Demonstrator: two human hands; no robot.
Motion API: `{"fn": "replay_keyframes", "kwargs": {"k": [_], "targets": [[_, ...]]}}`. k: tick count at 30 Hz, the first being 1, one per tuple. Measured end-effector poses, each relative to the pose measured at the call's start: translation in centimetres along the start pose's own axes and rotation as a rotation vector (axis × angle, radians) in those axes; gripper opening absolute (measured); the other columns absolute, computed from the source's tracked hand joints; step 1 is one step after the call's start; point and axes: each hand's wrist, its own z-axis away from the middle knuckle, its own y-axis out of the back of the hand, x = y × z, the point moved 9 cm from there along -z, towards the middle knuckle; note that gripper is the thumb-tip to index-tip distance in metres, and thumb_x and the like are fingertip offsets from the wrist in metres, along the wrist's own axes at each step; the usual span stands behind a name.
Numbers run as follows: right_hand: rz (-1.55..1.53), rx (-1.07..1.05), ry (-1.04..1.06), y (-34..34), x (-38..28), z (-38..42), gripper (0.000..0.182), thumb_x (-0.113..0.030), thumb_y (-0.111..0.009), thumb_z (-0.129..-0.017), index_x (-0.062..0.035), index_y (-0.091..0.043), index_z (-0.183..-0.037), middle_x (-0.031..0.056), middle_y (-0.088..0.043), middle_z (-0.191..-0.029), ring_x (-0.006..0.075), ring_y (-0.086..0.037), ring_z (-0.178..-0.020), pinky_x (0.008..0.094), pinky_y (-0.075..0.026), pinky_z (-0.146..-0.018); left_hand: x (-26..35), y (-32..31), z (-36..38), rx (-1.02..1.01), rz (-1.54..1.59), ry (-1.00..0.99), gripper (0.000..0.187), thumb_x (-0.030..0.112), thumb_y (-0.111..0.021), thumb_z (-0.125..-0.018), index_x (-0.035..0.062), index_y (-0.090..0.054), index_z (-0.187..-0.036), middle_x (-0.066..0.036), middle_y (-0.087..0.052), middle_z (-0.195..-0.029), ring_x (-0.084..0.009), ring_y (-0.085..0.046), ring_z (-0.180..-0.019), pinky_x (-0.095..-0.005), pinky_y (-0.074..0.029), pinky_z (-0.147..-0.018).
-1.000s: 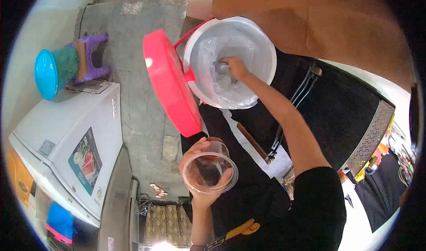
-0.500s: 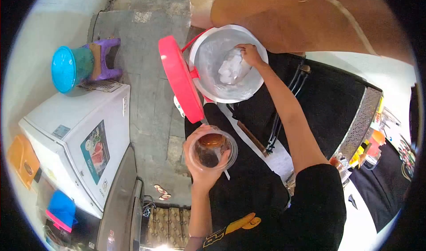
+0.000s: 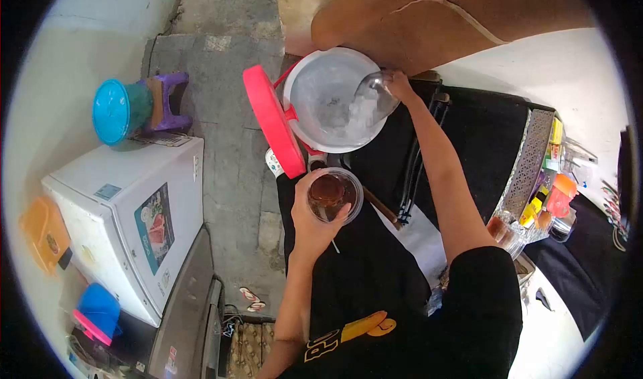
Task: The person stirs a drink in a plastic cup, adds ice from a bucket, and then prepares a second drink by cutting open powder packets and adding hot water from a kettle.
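Observation:
In the head view, my left hand (image 3: 312, 226) is wrapped round a clear plastic cup (image 3: 351, 208) with brown liquid in its bottom, the round opening facing up at me. My right hand (image 3: 400, 88) grips the narrow end of a clear see-through vessel (image 3: 384, 92), tilted over the right rim of a round ice bucket (image 3: 315, 84). White chunks of ice (image 3: 362, 111) lie in and at the mouth of that vessel; whether it is a scoop or a bag I cannot tell. The bucket's pink-red lid (image 3: 272, 121) stands hinged up on its left side.
A black cloth (image 3: 482, 144) covers the table, with dark rods (image 3: 412, 185) and a white sheet (image 3: 412, 245) on it. Packets and glasses (image 3: 546, 205) stand at the right. Leftward are a white freezer (image 3: 120, 225), a blue tub (image 3: 120, 114) and a purple stool (image 3: 175, 101).
My right hand has moved the vessel with ice from inside the bucket up towards its right rim. My left hand with the cup has shifted slightly up and right in view.

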Motion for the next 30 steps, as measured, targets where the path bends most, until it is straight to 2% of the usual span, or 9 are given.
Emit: {"fn": "replay_keyframes", "kwargs": {"k": [1,3,4,10,13,17,23,28,30], "targets": [[-0.003,0.004,-0.001,0.0,0.6,0.1,0.025,-0.013,-0.055,-0.079,-0.0117,-0.073,-0.097,0.0207,-0.067,-0.095,0.0414,-0.062,-0.091,0.0436,-0.05,-0.086,-0.1,0.0,0.0,-0.002,-0.003,-0.003,0.068,0.004,-0.083,-0.065,0.0034,-0.049,-0.125,-0.013,-0.055,-0.121,-0.0253,-0.057,-0.112,-0.0357,-0.045,-0.098],[0.115,-0.334,0.123,-2.3,-0.1,1.2,0.027,-0.021,-0.06,-0.077,-0.0065,-0.07,-0.098,0.0211,-0.067,-0.099,0.0413,-0.061,-0.097,0.0448,-0.049,-0.087,-0.5,0.2,-0.1,-0.004,0.003,-0.015,0.069,0.004,-0.083,-0.064,0.003,-0.049,-0.125,-0.013,-0.056,-0.12,-0.0255,-0.057,-0.111,-0.0358,-0.045,-0.097],[-0.182,-0.258,-0.221,0.0,-0.9,1.7,0.039,-0.028,-0.065,-0.074,0.0003,-0.066,-0.1,0.0235,-0.066,-0.103,0.0416,-0.06,-0.104,0.0453,-0.048,-0.088,-0.8,0.2,-0.2,-0.005,-0.001,-0.015,0.069,0.004,-0.083,-0.064,0.003,-0.049,-0.125,-0.013,-0.056,-0.12,-0.0255,-0.057,-0.111,-0.0358,-0.045,-0.097],[-0.262,-0.152,-0.509,-0.5,2.5,3.2,0.042,-0.019,-0.069,-0.071,0.0059,-0.063,-0.104,0.029,-0.064,-0.105,0.0428,-0.06,-0.105,0.043,-0.048,-0.09,-3.0,-0.3,-0.9,0.023,-0.149,-0.017,0.071,0.005,-0.084,-0.062,0.0024,-0.049,-0.124,-0.013,-0.056,-0.118,-0.0259,-0.058,-0.109,-0.0358,-0.046,-0.096],[-0.396,0.007,-0.454,1.3,1.8,3.3,0.041,-0.012,-0.067,-0.073,0.0061,-0.062,-0.109,0.0282,-0.064,-0.106,0.0414,-0.062,-0.104,0.0412,-0.049,-0.09,-3.0,0.2,-0.3,0.081,-0.041,-0.014,0.071,0.004,-0.084,-0.061,0.0024,-0.049,-0.123,-0.014,-0.057,-0.117,-0.0265,-0.058,-0.109,-0.036,-0.046,-0.096],[-0.307,-0.047,-0.516,5.6,-1.3,3.9,0.04,-0.01,-0.067,-0.075,0.0048,-0.062,-0.113,0.0264,-0.065,-0.106,0.0383,-0.063,-0.104,0.0398,-0.049,-0.089,-3.5,-0.3,-0.1,0.056,-0.1,-0.032,0.071,0.003,-0.084,-0.061,0.0024,-0.05,-0.123,-0.014,-0.058,-0.116,-0.0277,-0.058,-0.109,-0.0362,-0.045,-0.096],[-0.238,0.089,-0.398,12.4,-5.4,5.3,0.038,0.0,-0.062,-0.078,0.0018,-0.063,-0.116,0.0243,-0.066,-0.107,0.0344,-0.065,-0.103,0.0377,-0.05,-0.087,-7.4,-4.4,-2.0,-0.071,-0.144,0.004,0.072,0.002,-0.08,-0.057,0.0019,-0.05,-0.122,-0.015,-0.058,-0.116,-0.0315,-0.058,-0.108,-0.0371,-0.046,-0.095],[-0.563,0.07,-0.373,15.9,-10.0,6.4,0.035,0.007,-0.057,-0.079,0.0009,-0.066,-0.112,0.0236,-0.068,-0.099,0.0334,-0.067,-0.095,0.0322,-0.051,-0.08,-9.9,-7.6,-4.0,-0.06,-0.198,-0.024,0.071,0.006,-0.082,-0.059,0.001,-0.05,-0.122,-0.016,-0.059,-0.115,-0.0322,-0.058,-0.109,-0.037,-0.046,-0.094],[-0.471,0.072,-0.301,17.4,-12.4,6.4,0.034,0.009,-0.056,-0.078,0.0,-0.067,-0.11,0.0226,-0.068,-0.098,0.0337,-0.067,-0.094,0.0325,-0.051,-0.079,-9.2,-8.2,-4.9,-0.029,-0.224,-0.121,0.069,0.007,-0.083,-0.061,0.0008,-0.05,-0.121,-0.018,-0.06,-0.112,-0.0324,-0.061,-0.105,-0.0375,-0.047,-0.091]]}}
